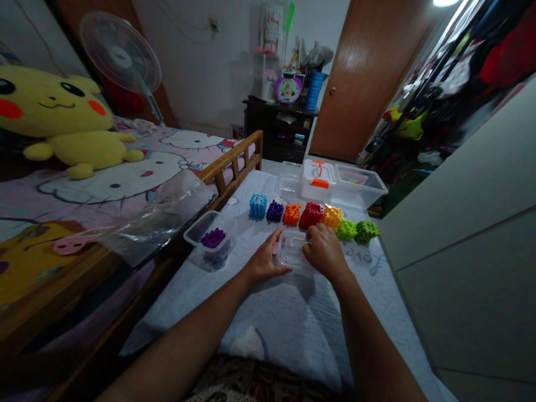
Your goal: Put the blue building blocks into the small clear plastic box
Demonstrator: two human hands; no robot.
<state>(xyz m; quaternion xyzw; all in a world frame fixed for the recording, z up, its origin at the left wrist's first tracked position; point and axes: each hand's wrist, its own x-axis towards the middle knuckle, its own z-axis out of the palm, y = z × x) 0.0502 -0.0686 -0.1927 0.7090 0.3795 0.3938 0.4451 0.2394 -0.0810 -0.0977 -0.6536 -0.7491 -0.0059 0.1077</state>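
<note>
Currently, I am watching from the head view as both bare hands are working at a small clear box (292, 245) on the cloth-covered surface (276, 318). It is sitting just in front of a row of coloured pieces, with its lid lying on top and a pink strip showing at its left end. My left hand (263, 261) is holding that end, its thumb and fingers standing well apart and reaching around the near and far corners. My right hand (329, 252) is resting over the opposite end with its fingers bent and bunched; they are touching the box, but I am not able to tell whether they are pinching it or only pressing.

Behind the box, the row is running from left to right: a light blue cube (258, 206), a dark purple piece (275, 211), an orange piece (292, 214), a red piece (311, 216), a yellow-orange piece (332, 212), a lime green piece (346, 229) and a darker green piece (367, 232). To the left, an open clear tub (229, 229) is standing apart from the hands, with a purple piece (213, 238) lying inside.

Farther back, I am seeing a clear box with orange latch and handle (319, 180) standing beside a large clear tub (368, 192). Beyond the wooden rail (234, 159) at the left, a yellow plush toy (90, 148) is sitting on the bed (184, 139), and a plastic bag (163, 218) is lying across the nearer part of the rail.
</note>
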